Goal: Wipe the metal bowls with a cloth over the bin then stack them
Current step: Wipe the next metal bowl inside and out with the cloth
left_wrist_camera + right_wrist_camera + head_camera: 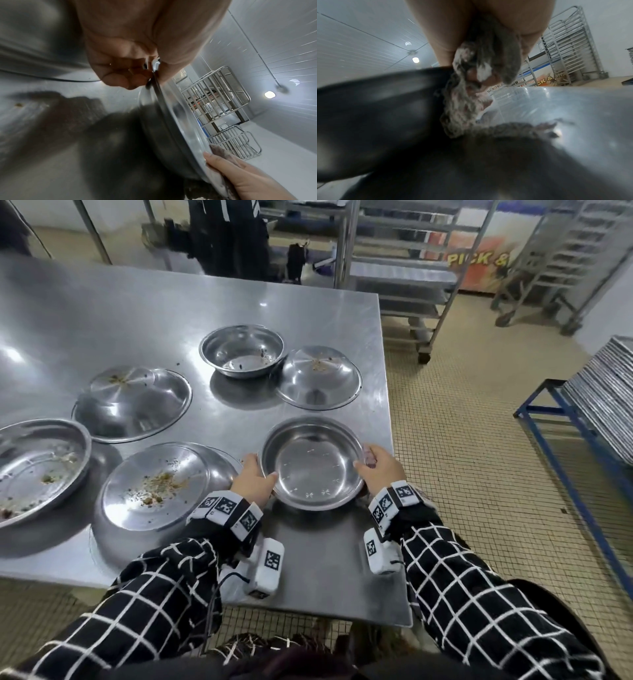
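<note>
A clean metal bowl sits upright near the right edge of the steel table. My left hand pinches its left rim, thumb inside, which the left wrist view shows close up on the bowl. My right hand grips the opposite rim with a grey-pink cloth bunched under its fingers; that cloth hangs from the palm against the bowl's wall. Several soiled bowls lie around: one inverted just left, one upright at far left. No bin is in view.
Farther back stand an inverted bowl, an upright bowl and another inverted bowl. A wheeled tray rack stands beyond the table. A blue frame with stacked trays is at the right, across tiled floor.
</note>
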